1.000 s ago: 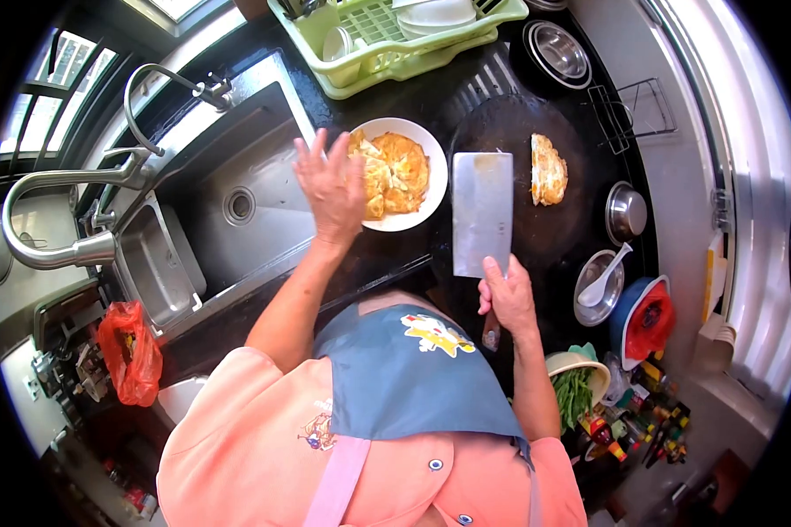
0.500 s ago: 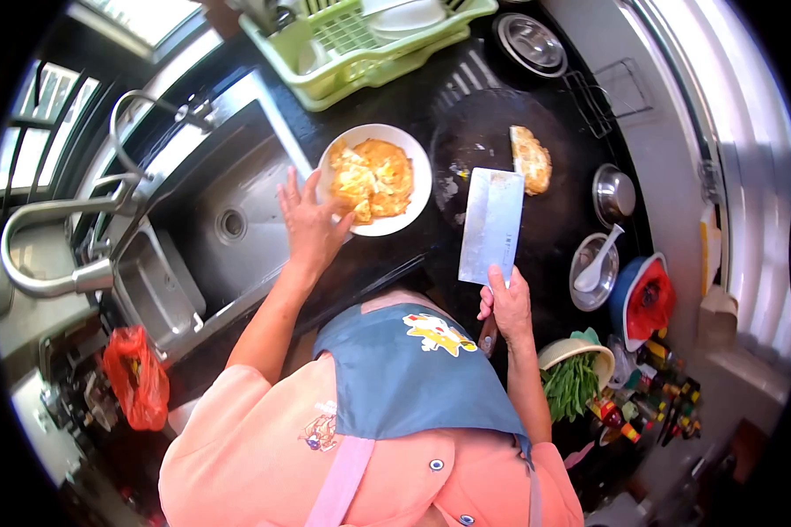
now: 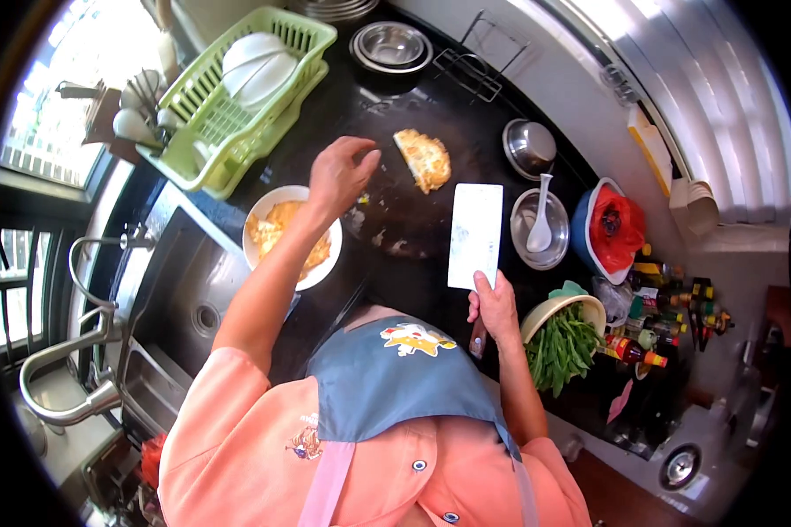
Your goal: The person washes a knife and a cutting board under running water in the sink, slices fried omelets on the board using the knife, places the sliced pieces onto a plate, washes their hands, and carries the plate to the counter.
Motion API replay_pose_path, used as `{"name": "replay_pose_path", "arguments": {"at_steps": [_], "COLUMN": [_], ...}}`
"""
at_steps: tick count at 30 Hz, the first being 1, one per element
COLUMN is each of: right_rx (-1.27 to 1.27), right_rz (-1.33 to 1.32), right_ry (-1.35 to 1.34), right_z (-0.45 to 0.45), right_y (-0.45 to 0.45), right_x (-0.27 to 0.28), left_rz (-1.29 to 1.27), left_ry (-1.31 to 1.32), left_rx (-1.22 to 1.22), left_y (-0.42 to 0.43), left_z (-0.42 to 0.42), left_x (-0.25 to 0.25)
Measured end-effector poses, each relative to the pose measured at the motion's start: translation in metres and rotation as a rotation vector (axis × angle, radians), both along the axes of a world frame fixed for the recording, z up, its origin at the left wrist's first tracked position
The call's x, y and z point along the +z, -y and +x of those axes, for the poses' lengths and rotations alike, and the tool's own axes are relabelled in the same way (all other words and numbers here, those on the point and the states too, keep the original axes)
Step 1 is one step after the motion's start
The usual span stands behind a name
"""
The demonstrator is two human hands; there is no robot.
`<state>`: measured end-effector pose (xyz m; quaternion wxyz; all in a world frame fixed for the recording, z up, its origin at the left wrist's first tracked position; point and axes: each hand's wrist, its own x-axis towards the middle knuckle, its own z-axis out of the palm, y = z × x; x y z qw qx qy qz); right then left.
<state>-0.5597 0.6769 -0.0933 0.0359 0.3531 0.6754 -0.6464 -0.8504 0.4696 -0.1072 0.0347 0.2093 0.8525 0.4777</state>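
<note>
My right hand (image 3: 496, 309) grips the handle of a cleaver (image 3: 475, 230), its broad blade lying over the near right part of a dark round board (image 3: 404, 224). My left hand (image 3: 343, 178) reaches over the board with fingers apart and bent, holding nothing. Just right of its fingertips, not touching them, lies a half-round piece of fried egg (image 3: 425, 162) with a straight cut edge. More fried egg (image 3: 272, 225) sits in a white bowl (image 3: 327, 266) beside the board, partly hidden by my left forearm.
Behind the bowl stands a green dish rack (image 3: 211, 145) with white bowls. The sink (image 3: 185, 281) is at the left. To the right are metal bowls (image 3: 529, 149), one with a white spoon (image 3: 540, 227), a red bag (image 3: 615, 228), leafy greens (image 3: 562, 350) and several bottles (image 3: 633, 351).
My left hand has moved from the white bowl to near the fried egg piece on the board. My right hand still holds the cleaver. The camera view has turned and shifted.
</note>
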Motion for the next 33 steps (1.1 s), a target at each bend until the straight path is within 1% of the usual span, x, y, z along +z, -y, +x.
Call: {"name": "replay_pose_path", "arguments": {"at_steps": [1,4,6,8,9,12,15,18,21,24,27,29,32,33], "right_rx": [0.014,0.018,0.011,0.007,0.004,-0.006,-0.004,-0.017,-0.003,0.029,0.092,0.121,0.175,0.235], "right_rz": [0.014,0.041,0.032,0.019,0.016,-0.023,-0.028,-0.065,-0.052,-0.029,0.035,0.086,0.207,0.319], "right_ry": [-0.004,-0.029,-0.036,-0.049,-0.052,-0.049,-0.026,-0.01,0.015,0.006,0.023,0.032,0.031,0.055], "right_z": [0.002,0.002,0.001,0.0,-0.001,-0.002,-0.005,-0.012,-0.019,-0.025,-0.032,-0.035,-0.036,-0.036], "right_y": [-0.004,-0.014,-0.02,-0.025,-0.026,-0.034,-0.039,-0.041,-0.044,-0.046,-0.045,-0.042,-0.034,-0.031], "right_x": [0.001,0.005,0.006,0.003,0.002,-0.009,-0.019,-0.023,-0.024,-0.022,-0.009,-0.004,-0.002,0.002], "left_rz": [0.0,-0.095,-0.283,-0.498,-0.529,-0.617,-0.485,-0.245,-0.104,0.199,0.172,0.21,0.273,0.286], "left_ry": [-0.126,-0.356,-0.261,-0.182,-0.213,-0.073,-0.04,0.069,0.306,0.556,0.676,0.748,0.835,0.855], "left_rx": [-0.056,-0.229,-0.268,-0.28,-0.253,-0.273,-0.187,-0.126,-0.035,0.117,0.121,0.143,0.194,0.209], "left_y": [-0.021,-0.074,-0.093,-0.102,-0.104,-0.101,-0.095,-0.09,-0.086,-0.075,-0.055,-0.041,-0.025,-0.021], "left_z": [-0.014,-0.047,-0.054,-0.055,-0.058,-0.058,-0.045,-0.031,-0.021,0.002,0.027,0.046,0.071,0.077], "left_x": [-0.015,-0.051,-0.06,-0.052,-0.062,-0.051,-0.059,-0.05,-0.056,-0.04,-0.039,-0.043,-0.044,-0.047]}}
